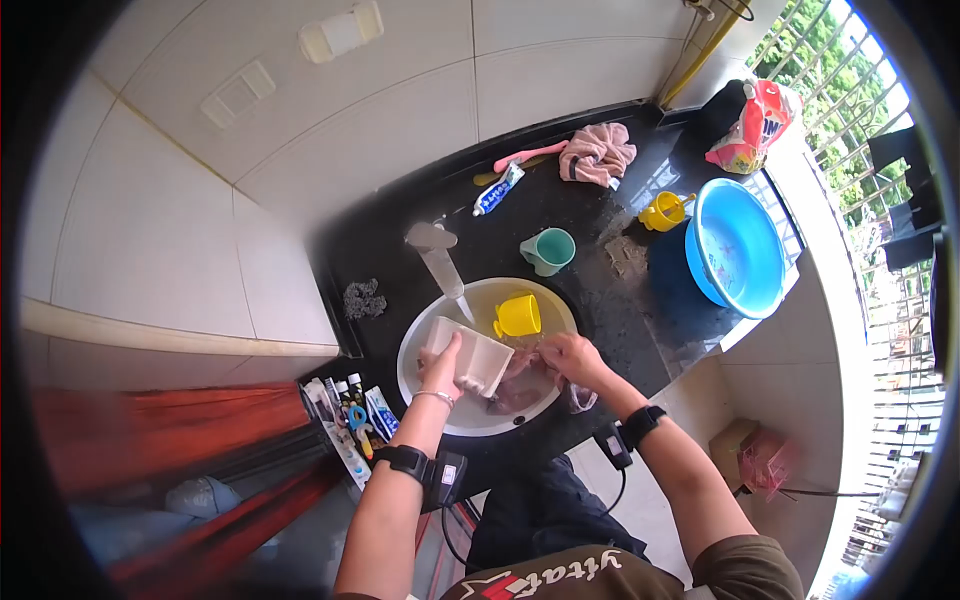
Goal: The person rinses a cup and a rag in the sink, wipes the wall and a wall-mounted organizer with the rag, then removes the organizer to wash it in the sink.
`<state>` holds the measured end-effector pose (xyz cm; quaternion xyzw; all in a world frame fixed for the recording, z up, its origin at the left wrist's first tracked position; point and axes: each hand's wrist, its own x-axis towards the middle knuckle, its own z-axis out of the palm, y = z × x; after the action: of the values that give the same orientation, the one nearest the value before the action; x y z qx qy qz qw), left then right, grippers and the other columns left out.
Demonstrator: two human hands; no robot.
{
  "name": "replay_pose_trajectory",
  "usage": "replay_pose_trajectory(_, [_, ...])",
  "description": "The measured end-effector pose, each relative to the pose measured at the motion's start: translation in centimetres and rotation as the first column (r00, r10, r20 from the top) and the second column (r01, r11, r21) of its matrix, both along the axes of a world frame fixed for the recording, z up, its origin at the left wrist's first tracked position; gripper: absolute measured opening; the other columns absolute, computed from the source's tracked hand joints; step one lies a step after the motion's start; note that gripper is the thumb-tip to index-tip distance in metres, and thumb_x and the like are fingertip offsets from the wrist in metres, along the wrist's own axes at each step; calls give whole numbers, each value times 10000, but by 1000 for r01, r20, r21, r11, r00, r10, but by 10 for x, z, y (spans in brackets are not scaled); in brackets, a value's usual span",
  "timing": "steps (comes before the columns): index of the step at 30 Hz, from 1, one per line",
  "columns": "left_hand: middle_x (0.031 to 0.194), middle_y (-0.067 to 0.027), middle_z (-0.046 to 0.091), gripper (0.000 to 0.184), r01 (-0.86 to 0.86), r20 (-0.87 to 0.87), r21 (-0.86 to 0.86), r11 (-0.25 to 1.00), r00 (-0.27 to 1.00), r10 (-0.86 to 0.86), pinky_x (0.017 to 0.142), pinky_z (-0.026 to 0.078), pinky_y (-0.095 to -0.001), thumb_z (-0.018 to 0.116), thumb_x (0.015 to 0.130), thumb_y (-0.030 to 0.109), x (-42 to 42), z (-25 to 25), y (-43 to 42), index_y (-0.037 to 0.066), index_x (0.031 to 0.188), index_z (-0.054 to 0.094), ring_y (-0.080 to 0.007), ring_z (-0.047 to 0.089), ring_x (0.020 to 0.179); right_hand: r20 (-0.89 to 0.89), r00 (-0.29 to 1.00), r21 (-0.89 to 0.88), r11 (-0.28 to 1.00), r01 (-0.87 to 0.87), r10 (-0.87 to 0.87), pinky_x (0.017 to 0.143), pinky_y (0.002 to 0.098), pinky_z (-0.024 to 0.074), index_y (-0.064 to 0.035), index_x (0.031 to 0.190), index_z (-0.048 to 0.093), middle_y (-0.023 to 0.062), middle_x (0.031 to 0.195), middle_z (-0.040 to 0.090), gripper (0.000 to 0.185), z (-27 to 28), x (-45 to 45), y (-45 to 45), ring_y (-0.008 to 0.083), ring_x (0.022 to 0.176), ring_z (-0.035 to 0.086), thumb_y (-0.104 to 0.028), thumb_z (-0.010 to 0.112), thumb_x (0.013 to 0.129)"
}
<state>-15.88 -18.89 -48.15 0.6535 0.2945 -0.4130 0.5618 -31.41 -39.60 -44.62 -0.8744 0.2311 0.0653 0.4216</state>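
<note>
My left hand [442, 368] grips a cream-coloured plastic holder [475, 352], tilted over the round white sink [408, 385]. Just above the holder, water runs from the faucet [438, 262]. At the right side of the sink, my right hand [567, 355] is closed on a wet pinkish cloth [522, 385], which hangs down into the basin. A yellow cup [518, 315] lies on its side in the sink, behind the holder and touching neither hand.
On the black counter [610, 330] are a teal cup [548, 251], a toothpaste tube [498, 190], a pink towel [597, 153], a small yellow cup [662, 211], a blue basin [737, 250] and a scouring pad [363, 299]. A toiletries tray [343, 440] stands at the left.
</note>
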Motion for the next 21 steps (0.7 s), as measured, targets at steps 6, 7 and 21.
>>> replay_pose_trajectory(6, [1376, -175, 223, 681, 117, 318, 44, 992, 940, -125, 940, 422, -392, 623, 829, 238, 2, 15, -4, 59, 1387, 278, -314, 405, 1213, -12, 852, 865, 422, 271, -523, 761, 378, 508, -55, 1080, 572, 89, 909, 580, 230, 19, 179, 25, 239, 834, 589, -194, 516, 906])
replay_pose_trajectory(7, [1333, -164, 321, 582, 53, 463, 119, 992, 880, -102, 936, 417, -373, 590, 848, 185, 8, 10, -6, 18, 1353, 354, -294, 440, 1179, -265, 777, 944, 11, 330, -571, 734, 365, 521, -52, 1063, 554, 67, 877, 563, 207, 15, 199, 25, 218, 808, 578, -200, 494, 931])
replay_pose_trajectory(21, [952, -70, 587, 98, -609, -485, -606, 512, 793, 370, 774, 505, -296, 493, 919, 101, 71, -78, -69, 53, 986, 546, -174, 587, 859, -192, 901, 974, -191, 125, -390, 818, 318, 538, 53, 1140, 485, 189, 1062, 591, 361, 57, 217, 17, 231, 985, 617, -255, 474, 953])
